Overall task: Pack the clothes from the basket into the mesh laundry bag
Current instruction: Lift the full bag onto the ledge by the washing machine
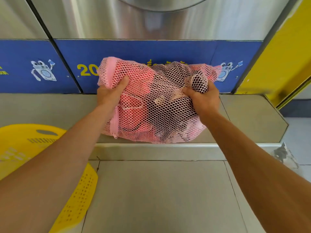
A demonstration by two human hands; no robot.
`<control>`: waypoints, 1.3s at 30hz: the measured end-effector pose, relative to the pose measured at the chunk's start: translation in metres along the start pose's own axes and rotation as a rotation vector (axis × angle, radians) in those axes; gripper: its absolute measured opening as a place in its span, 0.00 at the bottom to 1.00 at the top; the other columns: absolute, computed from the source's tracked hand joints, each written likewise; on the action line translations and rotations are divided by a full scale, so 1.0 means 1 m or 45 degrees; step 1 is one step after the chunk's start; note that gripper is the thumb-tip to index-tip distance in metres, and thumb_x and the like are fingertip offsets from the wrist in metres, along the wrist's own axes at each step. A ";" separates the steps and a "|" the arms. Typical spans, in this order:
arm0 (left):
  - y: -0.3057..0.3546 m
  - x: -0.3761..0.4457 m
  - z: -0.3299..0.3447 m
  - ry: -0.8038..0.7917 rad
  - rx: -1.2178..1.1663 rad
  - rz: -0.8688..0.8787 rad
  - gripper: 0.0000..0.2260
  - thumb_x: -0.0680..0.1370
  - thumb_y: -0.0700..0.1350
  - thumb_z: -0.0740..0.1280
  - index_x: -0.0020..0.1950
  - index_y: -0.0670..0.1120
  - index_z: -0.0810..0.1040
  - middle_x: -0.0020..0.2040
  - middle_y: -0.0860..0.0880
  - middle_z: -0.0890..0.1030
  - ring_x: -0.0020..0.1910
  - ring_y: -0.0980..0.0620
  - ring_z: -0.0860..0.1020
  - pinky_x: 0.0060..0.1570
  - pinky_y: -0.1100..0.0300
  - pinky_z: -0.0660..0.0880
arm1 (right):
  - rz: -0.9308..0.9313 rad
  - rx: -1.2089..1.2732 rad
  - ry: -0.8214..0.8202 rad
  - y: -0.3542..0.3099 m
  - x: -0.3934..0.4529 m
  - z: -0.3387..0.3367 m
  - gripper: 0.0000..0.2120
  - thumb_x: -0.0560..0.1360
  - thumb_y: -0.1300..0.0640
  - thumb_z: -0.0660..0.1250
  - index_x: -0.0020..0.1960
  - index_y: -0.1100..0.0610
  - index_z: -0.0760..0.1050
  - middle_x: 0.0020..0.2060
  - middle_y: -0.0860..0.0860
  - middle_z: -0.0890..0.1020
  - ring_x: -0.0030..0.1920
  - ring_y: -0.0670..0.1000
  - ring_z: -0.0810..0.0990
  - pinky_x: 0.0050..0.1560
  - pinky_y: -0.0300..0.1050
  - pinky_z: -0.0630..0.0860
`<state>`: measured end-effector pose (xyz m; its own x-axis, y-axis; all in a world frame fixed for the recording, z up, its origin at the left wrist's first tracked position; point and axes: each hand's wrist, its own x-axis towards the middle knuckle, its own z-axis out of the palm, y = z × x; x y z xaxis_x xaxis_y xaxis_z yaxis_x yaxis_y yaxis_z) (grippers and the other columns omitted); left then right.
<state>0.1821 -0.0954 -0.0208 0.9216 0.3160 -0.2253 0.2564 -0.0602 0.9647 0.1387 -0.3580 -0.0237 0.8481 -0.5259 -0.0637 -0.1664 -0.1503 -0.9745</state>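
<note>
1. Two hands grasp the pink mesh bag (pixel 151 101): left hand (pixel 111 94) clenched on its left side, right hand (pixel 202 96) on its right.
2. Bag, holding red and dark clothes (pixel 170 105), rests on the metal ledge (pixel 249 118).
3. Yellow basket (pixel 21 145) sits lower left.

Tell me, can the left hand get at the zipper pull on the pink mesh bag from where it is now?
Probably yes. The zipper pull hangs uncovered at the mesh bag's near left edge, just below the left hand. That hand is clenched on the mesh, though, so it must let go first.
</note>
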 end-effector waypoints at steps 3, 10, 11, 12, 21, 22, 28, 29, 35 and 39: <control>-0.037 0.013 0.000 -0.070 -0.016 -0.199 0.40 0.59 0.66 0.79 0.66 0.49 0.76 0.57 0.48 0.83 0.51 0.48 0.83 0.52 0.50 0.80 | 0.107 -0.143 -0.009 0.042 0.011 0.007 0.31 0.64 0.46 0.84 0.65 0.50 0.80 0.54 0.48 0.85 0.53 0.52 0.84 0.61 0.56 0.81; -0.070 0.050 0.015 0.007 -0.079 -0.227 0.41 0.65 0.60 0.79 0.72 0.46 0.70 0.64 0.47 0.79 0.59 0.45 0.79 0.52 0.55 0.75 | 0.158 -0.249 0.044 0.079 0.040 0.028 0.42 0.62 0.34 0.81 0.70 0.50 0.76 0.64 0.52 0.84 0.62 0.59 0.83 0.66 0.63 0.78; -0.074 0.054 0.018 0.003 -0.071 -0.219 0.39 0.67 0.59 0.78 0.73 0.46 0.70 0.65 0.47 0.78 0.61 0.45 0.78 0.53 0.57 0.73 | 0.149 -0.253 0.052 0.081 0.045 0.031 0.42 0.62 0.34 0.80 0.70 0.49 0.75 0.64 0.52 0.84 0.62 0.59 0.83 0.66 0.63 0.78; -0.075 0.057 0.020 -0.002 -0.035 -0.221 0.37 0.69 0.59 0.76 0.74 0.46 0.69 0.66 0.47 0.77 0.62 0.45 0.77 0.54 0.57 0.71 | 0.142 -0.250 0.066 0.085 0.047 0.034 0.41 0.62 0.33 0.80 0.70 0.49 0.75 0.64 0.51 0.84 0.62 0.59 0.83 0.66 0.63 0.78; -0.073 0.061 0.021 -0.038 0.121 -0.208 0.38 0.70 0.63 0.74 0.75 0.48 0.68 0.69 0.46 0.75 0.66 0.44 0.75 0.61 0.53 0.71 | 0.162 -0.467 -0.004 0.088 0.057 0.033 0.49 0.62 0.27 0.75 0.76 0.50 0.67 0.69 0.55 0.79 0.68 0.63 0.78 0.69 0.66 0.75; -0.072 0.060 0.021 -0.036 0.139 -0.205 0.39 0.70 0.64 0.73 0.75 0.48 0.67 0.70 0.46 0.75 0.66 0.44 0.75 0.61 0.53 0.71 | 0.187 -0.503 -0.031 0.087 0.058 0.031 0.49 0.64 0.28 0.75 0.77 0.51 0.65 0.71 0.56 0.77 0.70 0.64 0.76 0.70 0.66 0.74; -0.053 0.051 0.005 -0.071 0.500 -0.226 0.49 0.67 0.70 0.71 0.79 0.47 0.57 0.76 0.44 0.67 0.72 0.40 0.69 0.70 0.42 0.68 | 0.324 -0.744 -0.249 0.067 0.060 0.007 0.54 0.67 0.25 0.70 0.81 0.53 0.56 0.78 0.61 0.67 0.77 0.68 0.65 0.74 0.70 0.68; -0.048 0.048 0.002 -0.069 0.596 -0.214 0.49 0.68 0.69 0.71 0.79 0.46 0.54 0.77 0.43 0.65 0.73 0.39 0.67 0.70 0.41 0.67 | 0.310 -0.809 -0.280 0.062 0.059 0.002 0.54 0.68 0.25 0.69 0.82 0.53 0.54 0.79 0.61 0.65 0.79 0.68 0.63 0.75 0.70 0.66; -0.016 0.029 -0.025 -0.247 1.046 -0.009 0.58 0.62 0.74 0.71 0.81 0.51 0.46 0.81 0.46 0.55 0.77 0.40 0.61 0.72 0.40 0.65 | 0.080 -1.131 -0.241 0.028 0.026 -0.014 0.46 0.73 0.27 0.65 0.82 0.50 0.57 0.83 0.60 0.57 0.81 0.67 0.58 0.76 0.72 0.61; -0.011 0.008 -0.036 -0.583 1.352 0.059 0.59 0.52 0.80 0.69 0.78 0.59 0.56 0.80 0.47 0.58 0.76 0.40 0.62 0.70 0.39 0.67 | -0.133 -1.184 -0.214 0.015 -0.017 -0.010 0.46 0.72 0.25 0.63 0.82 0.44 0.57 0.85 0.57 0.48 0.83 0.66 0.52 0.76 0.77 0.54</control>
<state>0.1766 -0.0579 -0.0282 0.9001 -0.0672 -0.4305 0.1348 -0.8965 0.4220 0.1171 -0.3596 -0.0350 0.9306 -0.3558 -0.0862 -0.3577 -0.8339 -0.4202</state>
